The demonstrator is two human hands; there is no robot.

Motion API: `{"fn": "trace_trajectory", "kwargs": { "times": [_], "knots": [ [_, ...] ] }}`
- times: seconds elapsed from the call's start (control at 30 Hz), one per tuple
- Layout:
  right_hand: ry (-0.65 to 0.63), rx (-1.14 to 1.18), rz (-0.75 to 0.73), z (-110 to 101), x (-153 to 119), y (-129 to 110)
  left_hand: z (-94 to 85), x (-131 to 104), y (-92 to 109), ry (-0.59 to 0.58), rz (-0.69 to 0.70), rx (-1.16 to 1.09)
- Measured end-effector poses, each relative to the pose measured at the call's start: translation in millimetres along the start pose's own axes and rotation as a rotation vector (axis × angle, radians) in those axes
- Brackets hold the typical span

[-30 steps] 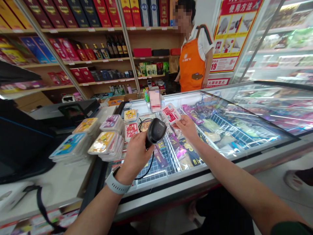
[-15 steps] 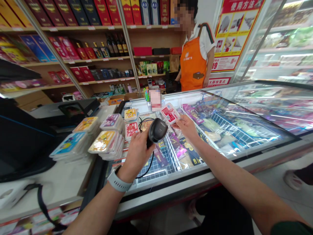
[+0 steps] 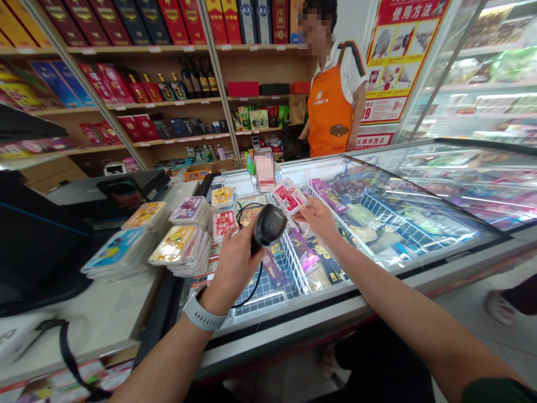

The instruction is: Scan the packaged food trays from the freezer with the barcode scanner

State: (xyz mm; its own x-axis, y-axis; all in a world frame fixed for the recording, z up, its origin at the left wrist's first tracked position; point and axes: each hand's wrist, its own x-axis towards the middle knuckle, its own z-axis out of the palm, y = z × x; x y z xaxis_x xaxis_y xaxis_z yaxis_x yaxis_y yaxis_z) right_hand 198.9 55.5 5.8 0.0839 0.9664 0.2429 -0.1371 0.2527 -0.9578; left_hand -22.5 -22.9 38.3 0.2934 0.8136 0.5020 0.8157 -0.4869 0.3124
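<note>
My left hand (image 3: 237,257) is wrapped round a black barcode scanner (image 3: 271,225), its head tilted up toward the right. A black cable hangs from the scanner over the freezer's glass top. My right hand (image 3: 319,221) pinches one end of a flat white package with a red label (image 3: 289,196), held above the glass just beyond the scanner. The scanner and the package are apart. Left of my left hand, stacks of flat packs stand close together: yellow packs (image 3: 174,244), purple packs (image 3: 188,209), blue packs (image 3: 113,249) and a red-labelled pack (image 3: 225,224).
Under the glass, the chest freezer (image 3: 289,322) holds wire baskets (image 3: 268,299) of bagged goods. A person in an orange apron (image 3: 331,112) stands behind it. Shelves of boxes and bottles (image 3: 201,78) line the back. Black equipment (image 3: 37,240) occupies the left counter (image 3: 104,313).
The view has shifted slightly. Both hands keep hold of the scanner and the package, and the package sits a touch farther left in the picture.
</note>
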Motion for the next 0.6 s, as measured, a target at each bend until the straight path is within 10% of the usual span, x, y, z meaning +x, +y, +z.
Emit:
{"fn": "trace_trajectory", "kwargs": {
  "times": [0.6],
  "knots": [
    [0.557,-0.910,0.006,-123.5,61.1,8.9,-6.2,-2.9,0.8,-0.013,0.028,-0.021]
  ]
}}
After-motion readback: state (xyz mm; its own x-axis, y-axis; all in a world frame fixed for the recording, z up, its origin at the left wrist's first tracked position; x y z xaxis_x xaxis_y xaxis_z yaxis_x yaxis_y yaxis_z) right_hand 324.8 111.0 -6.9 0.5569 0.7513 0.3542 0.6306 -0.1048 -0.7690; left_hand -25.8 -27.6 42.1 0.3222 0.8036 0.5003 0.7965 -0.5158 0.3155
